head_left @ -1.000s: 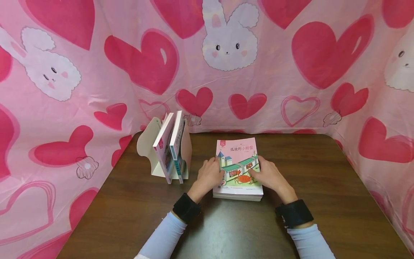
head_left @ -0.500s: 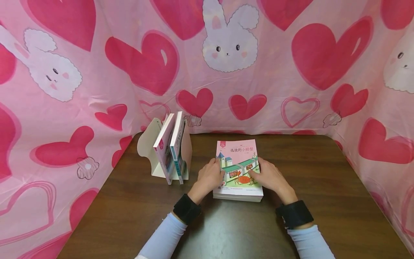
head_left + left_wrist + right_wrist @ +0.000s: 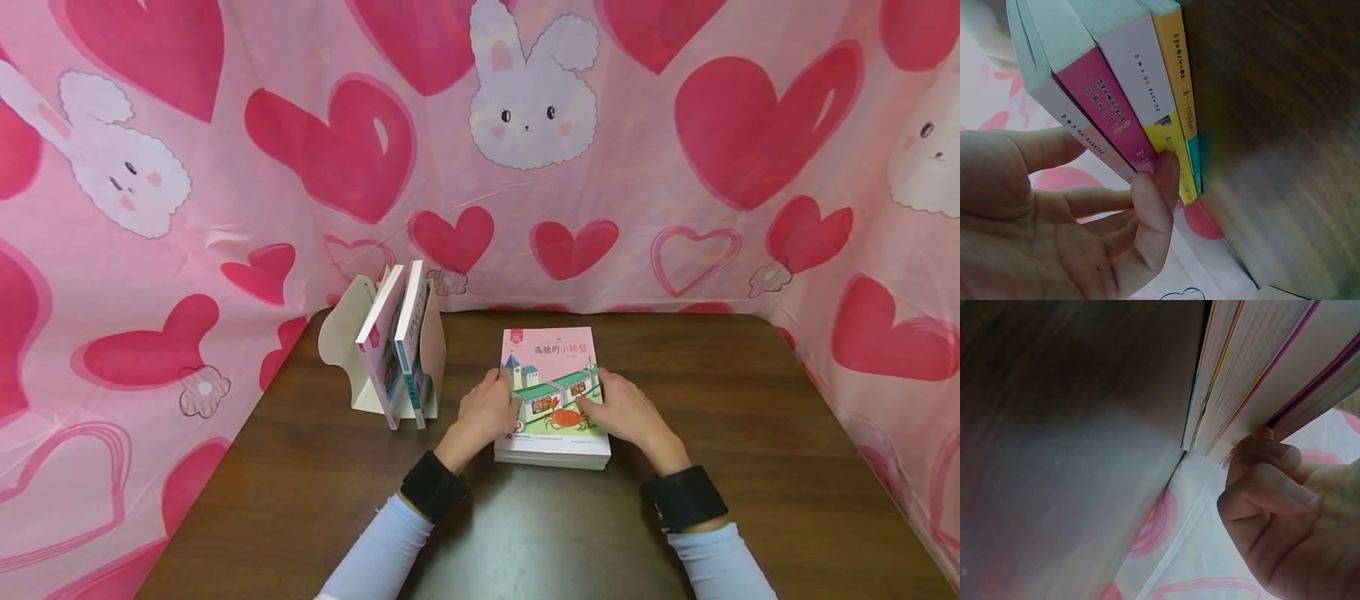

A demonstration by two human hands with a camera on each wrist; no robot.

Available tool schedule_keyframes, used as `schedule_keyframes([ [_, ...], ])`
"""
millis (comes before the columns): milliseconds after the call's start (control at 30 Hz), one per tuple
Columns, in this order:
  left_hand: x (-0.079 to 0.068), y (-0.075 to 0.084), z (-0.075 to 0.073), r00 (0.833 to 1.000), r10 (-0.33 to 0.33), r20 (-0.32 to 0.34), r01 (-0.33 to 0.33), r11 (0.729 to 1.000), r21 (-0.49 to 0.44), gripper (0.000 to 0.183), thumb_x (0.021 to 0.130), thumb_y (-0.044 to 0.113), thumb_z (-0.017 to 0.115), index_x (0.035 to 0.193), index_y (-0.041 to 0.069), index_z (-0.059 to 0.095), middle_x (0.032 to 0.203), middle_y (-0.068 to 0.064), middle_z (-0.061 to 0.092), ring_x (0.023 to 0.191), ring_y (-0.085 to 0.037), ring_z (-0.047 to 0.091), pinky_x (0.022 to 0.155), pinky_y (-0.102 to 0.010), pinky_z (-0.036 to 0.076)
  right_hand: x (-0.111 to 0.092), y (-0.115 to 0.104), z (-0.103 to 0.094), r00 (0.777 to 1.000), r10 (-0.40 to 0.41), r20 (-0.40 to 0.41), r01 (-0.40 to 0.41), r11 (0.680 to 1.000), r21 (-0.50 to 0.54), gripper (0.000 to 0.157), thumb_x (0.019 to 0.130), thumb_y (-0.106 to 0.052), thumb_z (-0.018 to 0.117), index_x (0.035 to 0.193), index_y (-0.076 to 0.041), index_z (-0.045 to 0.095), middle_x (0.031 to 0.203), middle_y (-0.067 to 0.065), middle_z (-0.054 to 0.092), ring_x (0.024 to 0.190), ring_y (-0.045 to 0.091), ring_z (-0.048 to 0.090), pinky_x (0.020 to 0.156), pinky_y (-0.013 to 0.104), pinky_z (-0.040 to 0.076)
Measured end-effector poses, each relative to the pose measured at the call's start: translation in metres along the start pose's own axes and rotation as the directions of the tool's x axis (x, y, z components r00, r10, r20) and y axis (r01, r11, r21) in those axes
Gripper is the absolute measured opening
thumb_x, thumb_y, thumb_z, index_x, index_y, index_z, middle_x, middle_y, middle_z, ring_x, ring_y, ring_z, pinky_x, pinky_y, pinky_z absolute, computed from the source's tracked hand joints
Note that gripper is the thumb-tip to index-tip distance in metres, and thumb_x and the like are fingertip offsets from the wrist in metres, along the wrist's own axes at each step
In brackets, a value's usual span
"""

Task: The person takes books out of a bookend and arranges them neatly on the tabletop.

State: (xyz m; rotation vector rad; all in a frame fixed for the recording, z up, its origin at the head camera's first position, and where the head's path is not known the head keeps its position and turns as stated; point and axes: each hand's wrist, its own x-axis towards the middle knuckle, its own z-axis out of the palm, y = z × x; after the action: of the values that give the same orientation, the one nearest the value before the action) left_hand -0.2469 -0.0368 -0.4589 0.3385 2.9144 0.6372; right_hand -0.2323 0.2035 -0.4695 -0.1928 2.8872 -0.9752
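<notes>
A stack of several books lies on the table, topped by a pink book [image 3: 551,346] with a crab and a train on its cover. My left hand [image 3: 483,412] grips the stack's left side, thumb at the top cover. In the left wrist view its fingertips touch the magenta spine [image 3: 1107,106] and the yellow part of the spine below it. From the other side my right hand [image 3: 630,412] holds the stack, its thumb over the cover. Curled fingers [image 3: 1266,487] show beside the page edges [image 3: 1244,381] in the right wrist view.
Left of the stack stands a cream book holder [image 3: 341,329]. In it two books lean upright, a pink one [image 3: 382,358] and a white-and-teal one [image 3: 412,350]. A pink curtain [image 3: 637,150] with hearts and rabbits surrounds the brown table [image 3: 712,375].
The head view has tilted up slightly, so everything sits a little lower in it. Both hands keep their places on the stack.
</notes>
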Motion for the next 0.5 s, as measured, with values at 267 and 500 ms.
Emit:
schedule_keyframes([
  [267,0.0011,-0.0010,-0.0002,1.000,0.005,0.004,-0.005,1.000,-0.014,0.060,0.104,0.028,0.067,0.153,-0.004,0.049,0.148,-0.020,0.054,0.119,-0.035,0.062,0.099,-0.056,0.053,-0.0013,0.0000,-0.0007,1.000,0.003,0.013,-0.003,1.000,-0.004,0.073,0.099,-0.037,0.068,0.150,0.009,0.045,0.123,0.022,0.064,0.104,0.034,0.060,0.094,0.060,0.052],
  [500,0.0007,-0.0068,0.0010,0.999,0.020,0.029,-0.019,0.999,-0.033,0.063,0.106,0.029,0.064,0.156,-0.004,0.044,0.153,-0.020,0.049,0.129,-0.035,0.058,0.103,-0.056,0.051,-0.0023,-0.0001,-0.0014,0.998,0.028,0.051,-0.028,1.000,0.005,0.084,0.101,-0.039,0.065,0.156,0.015,0.031,0.145,0.034,0.052,0.126,0.047,0.055,0.106,0.067,0.043],
])
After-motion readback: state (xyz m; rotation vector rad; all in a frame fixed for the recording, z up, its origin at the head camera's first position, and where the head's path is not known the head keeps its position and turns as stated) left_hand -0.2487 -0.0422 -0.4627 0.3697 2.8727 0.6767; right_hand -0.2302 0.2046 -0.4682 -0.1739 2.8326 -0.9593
